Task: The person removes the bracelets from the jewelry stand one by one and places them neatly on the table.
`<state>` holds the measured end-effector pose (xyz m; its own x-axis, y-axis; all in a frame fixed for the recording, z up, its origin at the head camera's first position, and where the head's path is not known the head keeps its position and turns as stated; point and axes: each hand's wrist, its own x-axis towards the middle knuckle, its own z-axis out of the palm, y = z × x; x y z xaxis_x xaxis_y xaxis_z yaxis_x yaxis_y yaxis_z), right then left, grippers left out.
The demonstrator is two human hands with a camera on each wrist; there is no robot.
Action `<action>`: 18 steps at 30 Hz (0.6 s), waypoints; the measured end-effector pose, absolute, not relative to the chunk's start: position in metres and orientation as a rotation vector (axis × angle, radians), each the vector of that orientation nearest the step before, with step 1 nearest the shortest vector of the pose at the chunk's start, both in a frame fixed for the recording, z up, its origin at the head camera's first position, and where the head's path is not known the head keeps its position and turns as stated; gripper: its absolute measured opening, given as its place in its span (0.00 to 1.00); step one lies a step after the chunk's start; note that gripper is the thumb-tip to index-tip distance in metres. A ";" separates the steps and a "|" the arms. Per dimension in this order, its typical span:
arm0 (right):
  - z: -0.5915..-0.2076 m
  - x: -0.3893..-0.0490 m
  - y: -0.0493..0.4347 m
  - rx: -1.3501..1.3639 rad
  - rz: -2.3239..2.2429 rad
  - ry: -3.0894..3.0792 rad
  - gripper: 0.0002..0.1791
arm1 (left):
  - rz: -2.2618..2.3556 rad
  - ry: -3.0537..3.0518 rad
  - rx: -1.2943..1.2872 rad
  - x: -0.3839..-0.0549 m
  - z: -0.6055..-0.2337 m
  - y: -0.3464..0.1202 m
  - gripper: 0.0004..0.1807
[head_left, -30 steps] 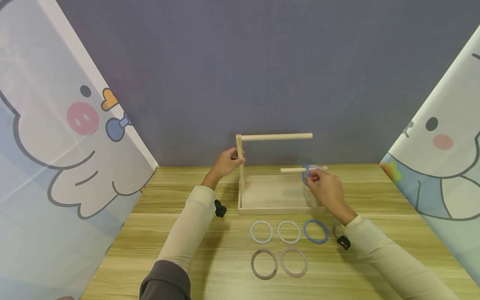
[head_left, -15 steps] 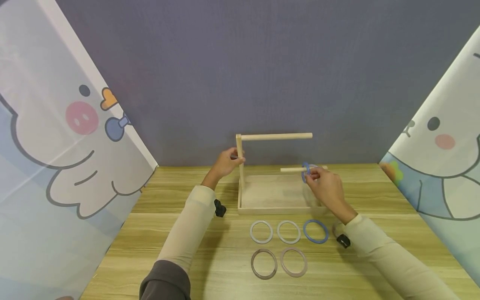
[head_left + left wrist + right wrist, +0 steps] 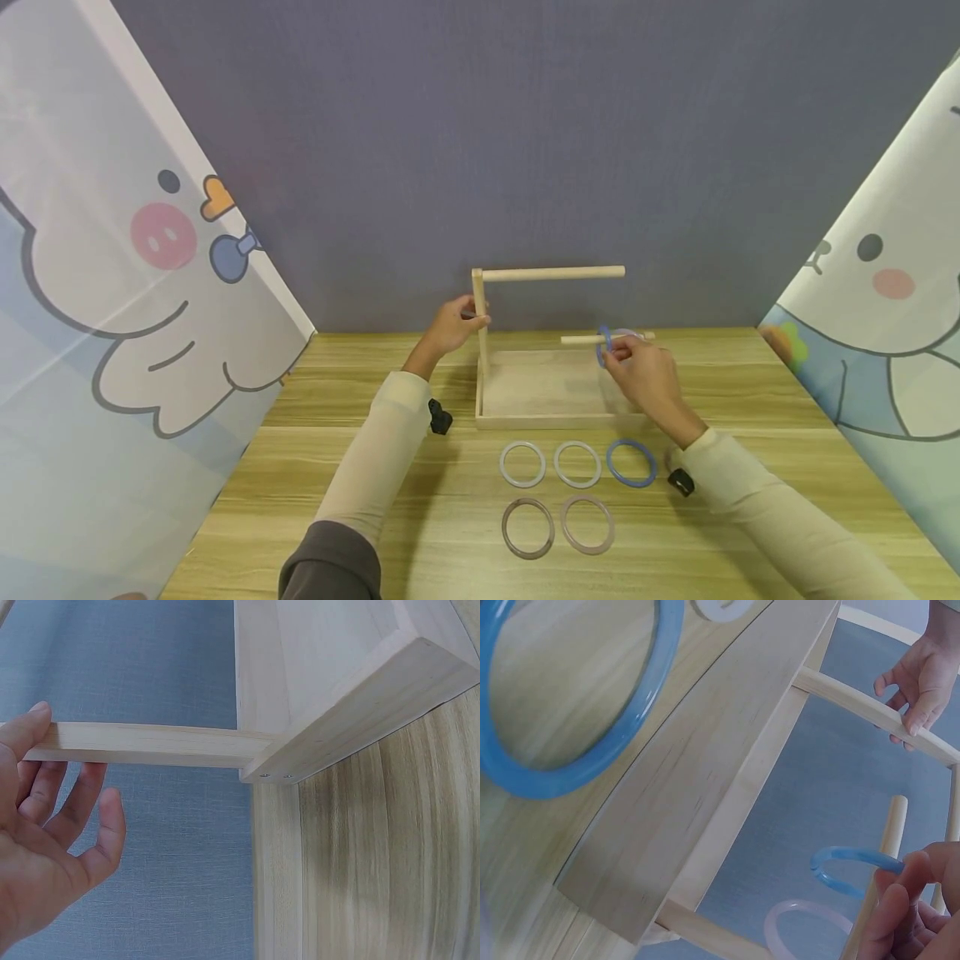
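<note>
My left hand (image 3: 452,325) holds the tall left post (image 3: 150,742) of a wooden bangle stand, thumb on one side and fingers on the other. From that post's top the upper bar (image 3: 555,273) runs to the right. My right hand (image 3: 651,379) pinches a blue bangle (image 3: 840,853) between thumb and fingers. The bangle encircles the lower bar (image 3: 579,340), whose free end points left. Farther along the same bar, toward its post, hangs a pale lilac bangle (image 3: 772,934). My right hand and wrist hide much of the right post in the head view.
On the table before the stand's tray base (image 3: 558,422) lie two whitish bangles, another blue bangle (image 3: 637,483), a brown bangle (image 3: 528,556) and a pinkish bangle (image 3: 611,525). One more bangle shows partly beside my right wrist. A grey wall (image 3: 480,150) rises behind.
My right hand has shifted slightly left, drawing the blue bangle along the lower bar toward its free end. My left hand stays on the post.
</note>
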<state>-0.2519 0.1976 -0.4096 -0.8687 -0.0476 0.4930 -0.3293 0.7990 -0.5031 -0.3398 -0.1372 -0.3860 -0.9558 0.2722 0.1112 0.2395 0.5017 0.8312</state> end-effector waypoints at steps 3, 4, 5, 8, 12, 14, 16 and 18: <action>-0.410 -0.252 0.194 0.287 0.831 -2.520 0.11 | 1.484 2.694 0.457 -0.340 -0.386 -0.137 0.24; -0.409 -0.251 0.193 0.291 0.831 -2.521 0.11 | 1.485 2.694 0.456 -0.340 -0.386 -0.137 0.24; -0.409 -0.251 0.192 0.295 0.831 -2.520 0.11 | 1.484 2.693 0.456 -0.340 -0.385 -0.137 0.24; -0.409 -0.250 0.188 0.311 0.827 -2.510 0.11 | 1.486 2.692 0.459 -0.339 -0.385 -0.137 0.24; -0.409 -0.249 0.182 0.340 0.816 -2.475 0.11 | 1.490 2.689 0.460 -0.338 -0.385 -0.137 0.24; -0.409 -0.249 0.179 0.361 0.811 -2.458 0.10 | 1.492 2.689 0.459 -0.338 -0.385 -0.137 0.24; -0.409 -0.249 0.175 0.381 0.798 -2.444 0.10 | 1.490 2.690 0.458 -0.338 -0.385 -0.137 0.24; -0.409 -0.249 0.172 0.399 0.783 -2.431 0.10 | 1.493 2.689 0.460 -0.337 -0.386 -0.137 0.24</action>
